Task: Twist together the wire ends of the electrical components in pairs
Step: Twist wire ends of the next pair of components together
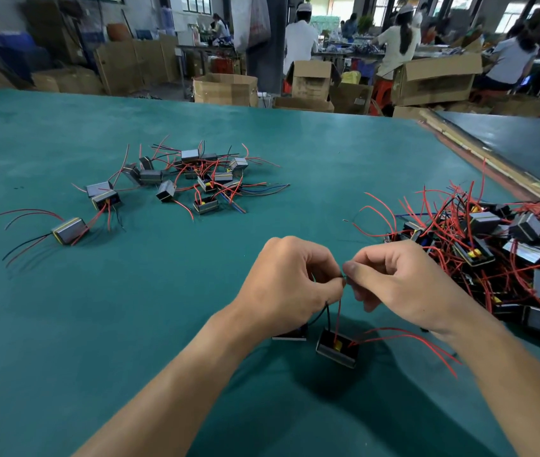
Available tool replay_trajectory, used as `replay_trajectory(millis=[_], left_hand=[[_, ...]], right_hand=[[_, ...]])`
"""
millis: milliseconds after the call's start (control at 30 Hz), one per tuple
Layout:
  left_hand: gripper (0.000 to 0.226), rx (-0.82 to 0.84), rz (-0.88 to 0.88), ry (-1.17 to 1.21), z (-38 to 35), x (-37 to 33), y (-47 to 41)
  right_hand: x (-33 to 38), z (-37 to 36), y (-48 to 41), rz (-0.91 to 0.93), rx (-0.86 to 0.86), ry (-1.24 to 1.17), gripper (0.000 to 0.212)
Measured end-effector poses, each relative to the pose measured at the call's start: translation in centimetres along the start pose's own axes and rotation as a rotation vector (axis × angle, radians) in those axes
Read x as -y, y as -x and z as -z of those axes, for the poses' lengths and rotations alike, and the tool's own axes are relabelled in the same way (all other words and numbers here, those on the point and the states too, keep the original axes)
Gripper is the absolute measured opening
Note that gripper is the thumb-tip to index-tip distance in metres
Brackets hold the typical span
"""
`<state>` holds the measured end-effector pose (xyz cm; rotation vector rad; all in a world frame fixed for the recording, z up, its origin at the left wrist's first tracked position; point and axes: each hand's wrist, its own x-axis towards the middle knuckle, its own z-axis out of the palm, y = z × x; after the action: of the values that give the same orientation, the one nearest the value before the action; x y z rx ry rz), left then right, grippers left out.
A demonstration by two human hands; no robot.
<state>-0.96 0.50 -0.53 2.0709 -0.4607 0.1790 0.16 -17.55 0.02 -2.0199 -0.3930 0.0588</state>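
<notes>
My left hand (290, 283) and my right hand (403, 285) meet fingertip to fingertip above the green table, both pinching thin wire ends between them. A red wire and a black wire run down from the pinch to a small grey box component (337, 348) standing below my hands. A second component (290, 334) lies mostly hidden under my left wrist. Two loose red wires trail right from the grey box.
A spread of several components with red and black wires (196, 178) lies at the left middle of the green table (130, 324). A dense heap of components (505, 245) fills the right side. Cardboard boxes and seated people stand beyond the far edge.
</notes>
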Motion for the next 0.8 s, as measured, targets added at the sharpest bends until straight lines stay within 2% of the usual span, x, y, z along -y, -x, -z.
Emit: replay_trajectory(millis=[267, 567, 667, 800], left_hand=[[0.011, -0.013, -0.034, -0.03, -0.2, 0.15, -0.03], [0.013, 0.033, 0.069, 0.062, -0.04, 0.08, -0.04], [0.017, 0.046, 0.128, 0.099, 0.01, -0.03, -0.03], [0.012, 0.125, 0.266, 0.224, 0.18, -0.09, -0.3]], right_hand=[[0.26, 0.42, 0.13, -0.037, 0.027, -0.077, 0.024], [0.07, 0.23, 0.2, 0.104, 0.05, -0.057, 0.017], [-0.01, 0.06, 0.28, 0.132, 0.036, -0.013, 0.007], [-0.41, 0.05, 0.26, 0.171, 0.066, 0.085, 0.015]])
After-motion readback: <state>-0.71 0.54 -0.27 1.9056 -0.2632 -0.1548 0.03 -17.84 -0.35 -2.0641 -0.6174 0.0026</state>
